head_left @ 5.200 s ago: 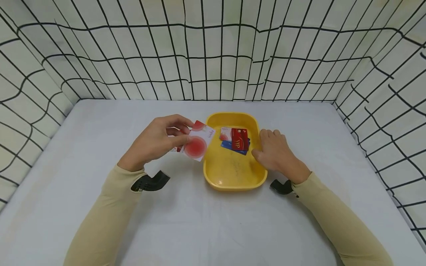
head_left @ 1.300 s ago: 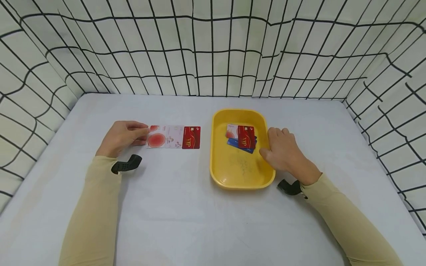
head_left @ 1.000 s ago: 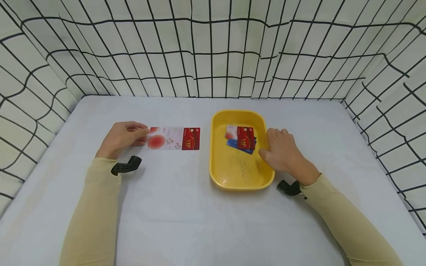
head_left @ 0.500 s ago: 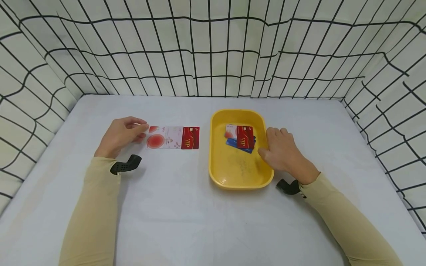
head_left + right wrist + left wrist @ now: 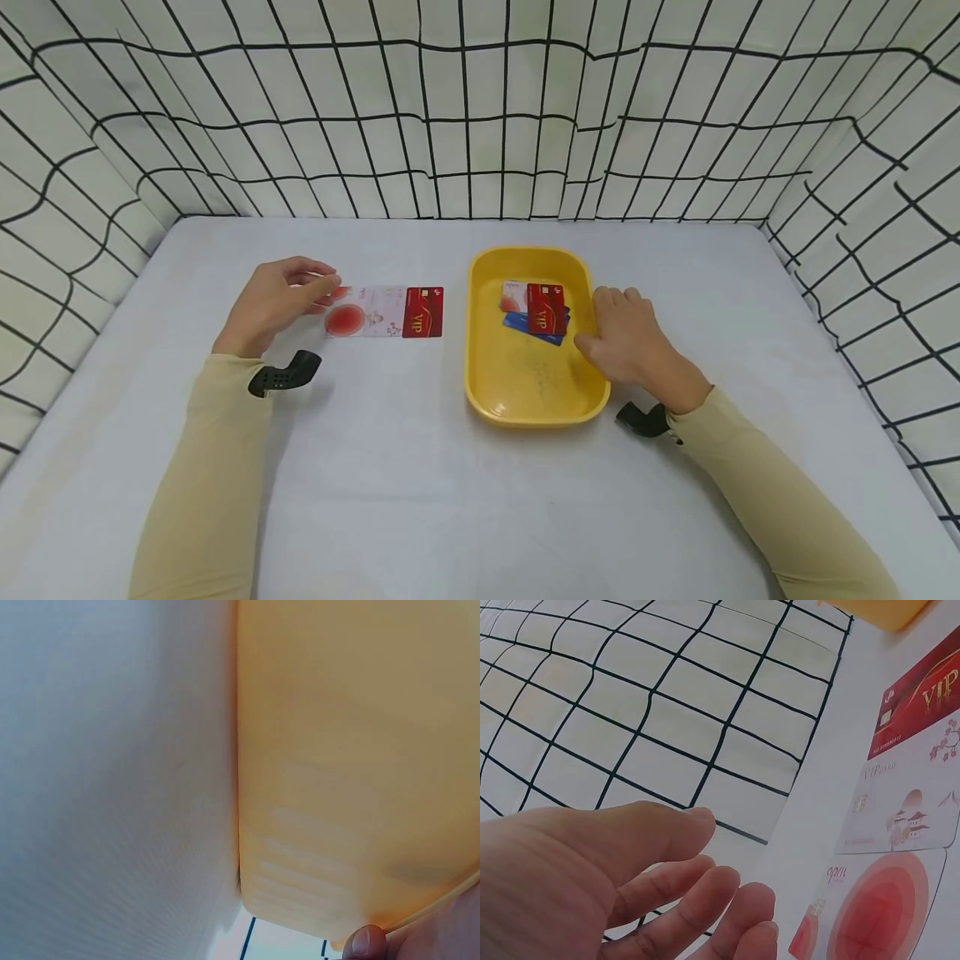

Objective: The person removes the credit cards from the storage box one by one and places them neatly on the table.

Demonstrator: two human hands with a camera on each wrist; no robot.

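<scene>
My left hand (image 5: 277, 300) is beside the left end of a row of cards, its fingers relaxed with nothing between them. In the left wrist view its fingertips are apart from the white card with a red circle (image 5: 881, 907). Edge to edge with that one lie a white card with a pagoda print (image 5: 907, 802) and a red VIP card (image 5: 423, 312). My right hand (image 5: 626, 337) grips the right rim of a yellow plastic tray (image 5: 532, 392), thumb over the inside. The tray holds another red VIP card (image 5: 546, 308), overlapping a white card (image 5: 514, 294) and blue cards (image 5: 525, 323).
A white cloth (image 5: 420, 500) covers the table. Black wire mesh (image 5: 480, 125) stands along the back and both sides. Each wrist carries a black camera mount, the left mount (image 5: 285, 375) hanging just over the cloth.
My left hand has carried the red-circle card from the tray's left rim to the row's left end, let go of it and lifted slightly. My right hand has stayed on the tray rim.
</scene>
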